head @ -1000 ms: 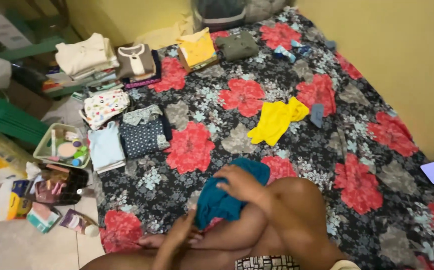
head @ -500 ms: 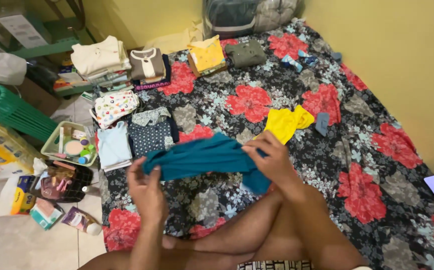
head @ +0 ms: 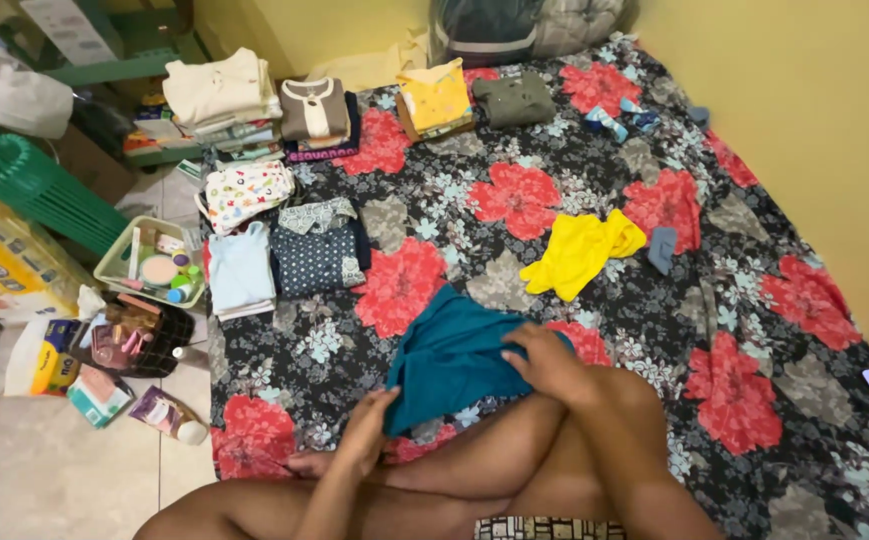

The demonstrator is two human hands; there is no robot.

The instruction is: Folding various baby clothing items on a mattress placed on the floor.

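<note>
— Two containers, both on the tiled floor left of the bed. Item one?

— Pale green tray: small bottles and a round compact inside. Item two: dark basket, pinkish odds and ends in it, too small to tell apart.

— Bedding?

— Black sheet, red flower print, soft and creased.

— Cloth stock?

— Teal garment, soft knit, bunched, lying on the sheet against my knee. Yellow garment, crumpled, well apart toward the wall. Folded squares along the left edge: light blue top, dotted navy piece, printed white piece. Far end: cream stack, brown-and-white top, yellow fold, olive fold.

— Hands?

— My right hand, fingers curled, presses on the teal garment's right edge. My left hand is curled at its lower left corner; whether it pinches the cloth, I cannot tell.

— Change since half a second ago?

— Then I held the teal garment stretched flat in the air between both hands. Now it is down on the sheet, gathered into a rough wedge, and both hands have dropped with it toward my legs.
</note>
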